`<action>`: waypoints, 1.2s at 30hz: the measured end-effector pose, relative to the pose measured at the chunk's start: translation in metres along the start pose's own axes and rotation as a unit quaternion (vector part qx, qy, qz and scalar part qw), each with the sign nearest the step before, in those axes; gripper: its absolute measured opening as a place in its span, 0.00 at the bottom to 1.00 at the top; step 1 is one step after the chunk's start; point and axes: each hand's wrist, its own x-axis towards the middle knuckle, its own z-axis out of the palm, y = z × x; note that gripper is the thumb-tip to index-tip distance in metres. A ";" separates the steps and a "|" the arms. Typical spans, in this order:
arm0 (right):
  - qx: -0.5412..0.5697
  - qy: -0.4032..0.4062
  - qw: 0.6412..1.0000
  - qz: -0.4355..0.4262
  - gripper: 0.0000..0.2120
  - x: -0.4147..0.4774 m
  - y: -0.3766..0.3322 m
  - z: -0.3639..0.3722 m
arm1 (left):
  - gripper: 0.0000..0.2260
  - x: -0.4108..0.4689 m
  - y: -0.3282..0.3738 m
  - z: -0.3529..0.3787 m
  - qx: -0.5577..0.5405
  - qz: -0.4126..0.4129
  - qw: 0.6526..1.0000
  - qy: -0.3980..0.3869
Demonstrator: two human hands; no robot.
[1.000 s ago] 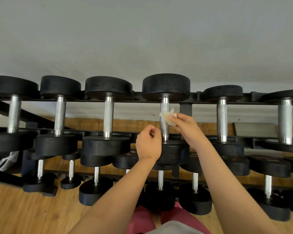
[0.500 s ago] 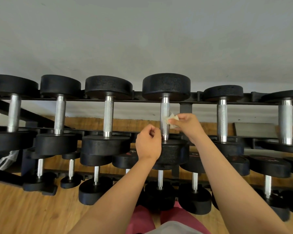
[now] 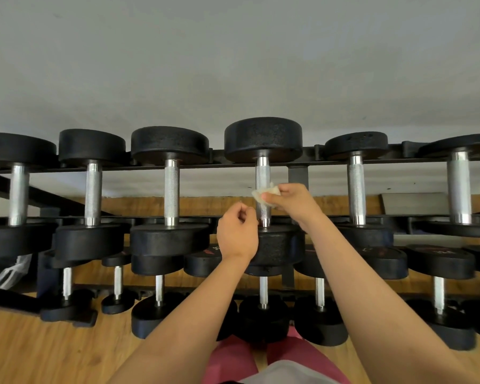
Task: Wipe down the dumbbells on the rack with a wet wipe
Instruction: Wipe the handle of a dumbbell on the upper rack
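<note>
On the rack, the three left dumbbells showed no wetness I could judge. Your left hand was curled and empty beside the fourth dumbbell's handle. Your right hand pinched the wet wipe against it. Much probably remained.

Gym: dumbbells on rack

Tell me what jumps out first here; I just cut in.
Dead centre, the right hand pinches a crumpled wet wipe against the chrome handle of the biggest top-row dumbbell. The left hand sits curled just below and left, nothing visible in it. Black dumbbells line the rack on both sides.
</note>
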 end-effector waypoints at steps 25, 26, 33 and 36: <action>-0.191 -0.107 0.975 0.028 0.15 -0.010 0.005 -0.007 | 0.05 -0.004 0.000 -0.005 0.008 0.033 0.999 -0.025; -0.197 -0.107 0.974 0.026 0.15 -0.011 0.006 -0.008 | 0.04 -0.006 -0.003 -0.005 0.029 0.051 0.998 -0.027; -0.165 -0.042 0.985 0.003 0.10 -0.016 0.011 -0.007 | 0.07 -0.009 -0.012 -0.003 0.008 0.010 1.000 0.005; -0.178 -0.017 0.984 -0.009 0.08 -0.018 0.013 -0.010 | 0.08 -0.007 -0.014 -0.002 -0.009 0.005 1.000 -0.008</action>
